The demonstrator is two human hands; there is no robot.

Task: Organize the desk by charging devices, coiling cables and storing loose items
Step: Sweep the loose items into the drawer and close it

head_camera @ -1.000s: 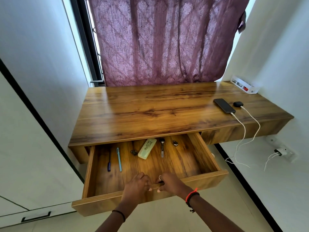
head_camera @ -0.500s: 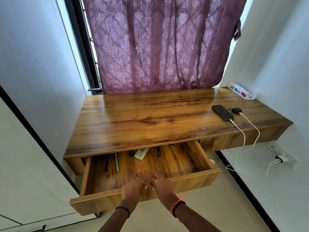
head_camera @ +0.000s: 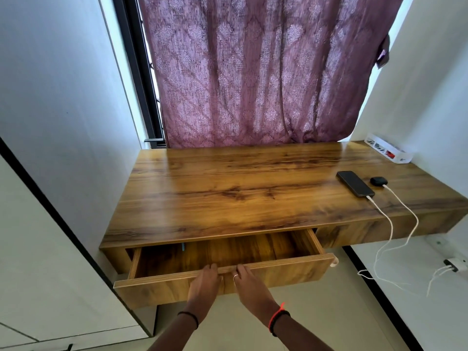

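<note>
Head view: the drawer sits partly out from under the desk, with both hands on its front panel near the middle. The left hand and right hand lie side by side, just apart. Their fingers stretch flat up the panel with the tips at its top edge — released, wrapped round nothing as far as I can see. Inside, only the end of a blue pen shows at the back under the desktop; any other contents are hidden. At the desk's right end the phone and a small dark earbud case lie just beside each other. White cables run from them over the edge towards the wall charger.

The step in hand looks like closing the drawer, and the task seems near its end. To do it well, push evenly with both hands so the box runs straight and does not rack. Ease off near the end so loose items inside do not slide. Draw the fingertips down off the top edge before it meets the desk — that is where a pinch could happen.
</note>
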